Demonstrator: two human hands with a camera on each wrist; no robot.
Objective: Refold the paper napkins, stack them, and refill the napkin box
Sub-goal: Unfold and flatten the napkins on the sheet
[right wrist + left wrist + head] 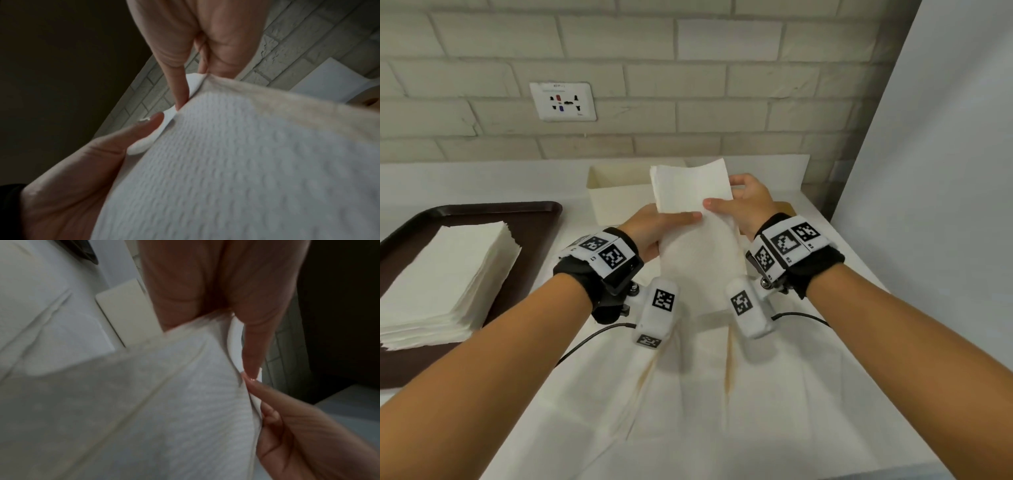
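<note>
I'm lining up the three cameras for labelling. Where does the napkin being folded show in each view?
Head: napkin at centre, held up in front of the box, pinched by the left hand and right hand.
Left wrist: fills the lower centre.
Right wrist: fills the lower right.
Shared landmark: the two thumbs, tips nearly meeting, on the napkin's edge in all three views.

White, faintly embossed napkin (690,192); cream napkin box (616,198); dark brown tray (530,219); white cloth (688,394) streaked perhaps rust-brown; pale grey brick wall (688,68).
</note>
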